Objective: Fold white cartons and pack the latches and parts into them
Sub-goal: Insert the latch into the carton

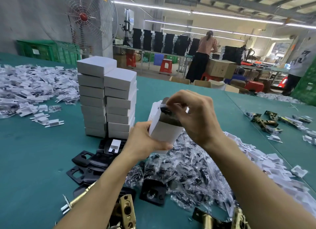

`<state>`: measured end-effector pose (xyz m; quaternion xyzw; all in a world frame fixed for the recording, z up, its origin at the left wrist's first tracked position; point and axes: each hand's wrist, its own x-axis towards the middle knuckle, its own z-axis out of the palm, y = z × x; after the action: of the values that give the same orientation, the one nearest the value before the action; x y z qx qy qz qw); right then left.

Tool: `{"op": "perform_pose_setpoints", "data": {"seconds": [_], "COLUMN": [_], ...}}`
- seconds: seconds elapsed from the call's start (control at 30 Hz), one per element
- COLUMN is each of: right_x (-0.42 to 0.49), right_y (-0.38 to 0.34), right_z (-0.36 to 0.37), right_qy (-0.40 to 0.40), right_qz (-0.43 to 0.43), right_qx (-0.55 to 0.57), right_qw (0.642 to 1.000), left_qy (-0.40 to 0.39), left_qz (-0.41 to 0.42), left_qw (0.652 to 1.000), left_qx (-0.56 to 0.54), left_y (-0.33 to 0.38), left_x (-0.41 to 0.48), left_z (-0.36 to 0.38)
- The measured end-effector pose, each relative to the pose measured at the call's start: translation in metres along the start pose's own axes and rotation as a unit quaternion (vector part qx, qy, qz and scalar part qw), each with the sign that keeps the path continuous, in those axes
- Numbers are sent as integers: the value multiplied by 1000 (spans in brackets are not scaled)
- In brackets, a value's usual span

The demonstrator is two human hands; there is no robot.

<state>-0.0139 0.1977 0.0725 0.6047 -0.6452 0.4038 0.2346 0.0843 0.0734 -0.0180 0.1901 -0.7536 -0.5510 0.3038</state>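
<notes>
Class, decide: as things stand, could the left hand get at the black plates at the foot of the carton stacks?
Probably not yet: the left hand grips the white carton. The black plates lie in the open close by, so once freed, likely yes.

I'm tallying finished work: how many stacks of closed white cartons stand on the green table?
2. The taller stack of white cardboard cartons stands left; the shorter white stack stands close on its right. Others may hide behind them.

bright overhead tube lights (196, 13), soft shadows, wide-angle edge bending, slight blur
</notes>
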Motion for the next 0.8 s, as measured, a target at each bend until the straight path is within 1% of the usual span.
{"op": "perform_pose_setpoints", "data": {"seconds": [0.03, 0.13, 0.23, 0.3, 0.33, 0.4, 0.5, 0.57, 0.63, 0.67, 0.7, 0.77, 0.8], "right_x": [-3, -11, -12, -9, -7, -5, -4, -3, -4, -5, -7, -12, -17], "right_y": [3, 13, 20, 21, 20, 19, 20, 20, 19, 18, 17, 17, 19], "right_z": [1, -2, -12, -17, -18, -18, -20, -22, -21, -21, -21, -24, -27], "right_qy": [-7, -40, -41, -43, -60, -121, -199, -255, -307, -306, -270, -123, -65], "right_qz": [2, 45, 57, 63, 65, 69, 110, 128, 112, 102, 95, 93, 109], "right_qx": [-6, -21, -28, -13, -3, 6, 2, -28, -82, -95, -88, -28, 18], "right_qw": [1000, 998, 997, 997, 996, 990, 974, 958, 942, 942, 954, 988, 992], "left_qy": [0, 0, 20, 21, 22, 26, 27, 27, 25, 23, 22, 17, 10], "left_qz": [2, 10, 20, 24, 23, 21, 24, 18, 16, 17, 18, 15, 11], "left_qw": [1000, 1000, 999, 999, 999, 999, 999, 999, 999, 999, 998, 997, 996], "left_qx": [0, -13, -17, -30, -34, -36, -25, -22, -34, -42, -52, -77, -88], "left_y": [1, 3, 6, 6, 7, 7, 7, 7, 8, 9, 10, 13, 14], "left_x": [0, -3, -3, -3, -3, -3, -3, -4, -4, -4, -5, -5, -6], "left_z": [0, 0, 0, 0, 0, 1, 0, 0, 0, 0, 0, -1, -1]}}
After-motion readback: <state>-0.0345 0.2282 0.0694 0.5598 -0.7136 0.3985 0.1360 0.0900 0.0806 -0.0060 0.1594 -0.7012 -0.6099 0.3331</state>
